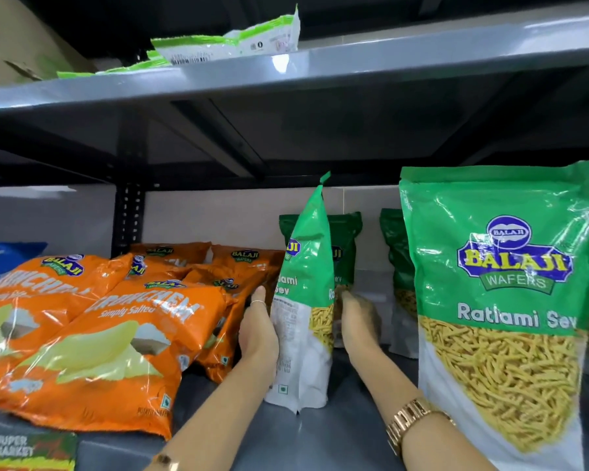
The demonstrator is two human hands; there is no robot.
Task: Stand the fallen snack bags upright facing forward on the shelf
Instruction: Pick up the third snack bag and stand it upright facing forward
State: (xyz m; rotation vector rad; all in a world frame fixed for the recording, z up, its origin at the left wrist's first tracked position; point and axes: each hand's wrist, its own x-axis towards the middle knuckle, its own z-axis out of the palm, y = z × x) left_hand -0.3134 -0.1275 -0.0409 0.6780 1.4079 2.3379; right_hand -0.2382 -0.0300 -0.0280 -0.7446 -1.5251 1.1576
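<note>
A green and white Ratlami Sev bag point(308, 300) stands upright on the grey shelf point(320, 443), turned edge-on so its side seam faces me. My left hand point(257, 331) presses flat against its left face. My right hand point(359, 317) reaches behind its right side, fingers partly hidden by the bag. Another Ratlami Sev bag point(497, 300) stands upright at the front right, label facing me. Two darker green bags point(346, 246) point(397, 266) stand at the back.
Several orange Crunchem chip bags point(92, 334) lie leaning in a pile at the left. A blue bag point(4, 260) shows at the far left. The upper shelf point(320, 69) carries flat green and white packets point(232, 42). A black upright post point(126, 215) stands behind.
</note>
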